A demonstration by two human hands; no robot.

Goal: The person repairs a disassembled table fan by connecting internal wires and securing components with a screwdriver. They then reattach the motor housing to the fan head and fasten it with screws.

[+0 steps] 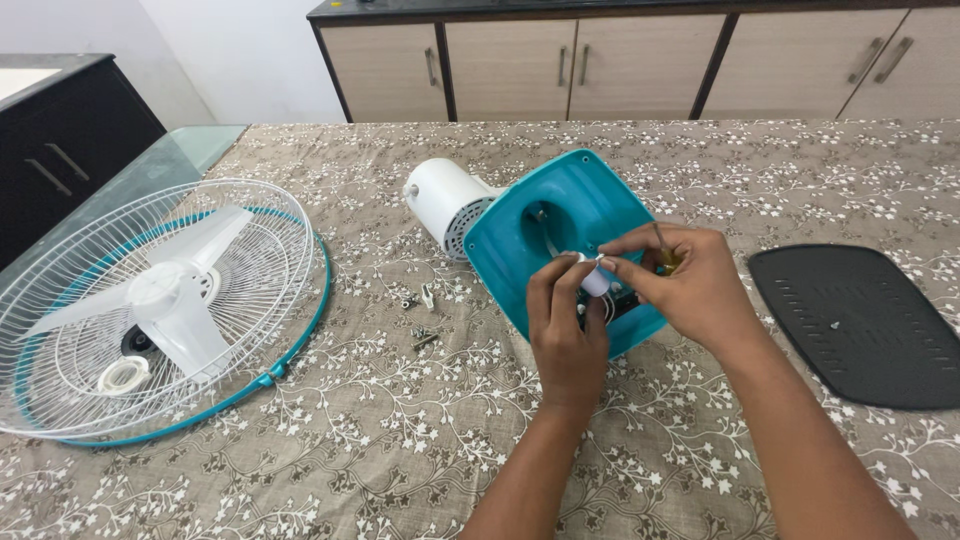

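Capacitor, small, white: I see it pinched between left hand and right hand fingertips; over teal fan base.

The teal fan base lies tipped on its side on the bench, its hollow underside turned up toward the camera, a rounded-square shell with a dark opening low in the hollow. The white motor housing, a short cylinder with a slotted end, sits just beside the base's upper left edge and touches it. A small white cylindrical part sits over the hollow of the base, near its lower edge, pinched between fingers of both hands. A thin screwdriver with a yellowish handle stands nearly upright at the base's right edge, mostly hidden.
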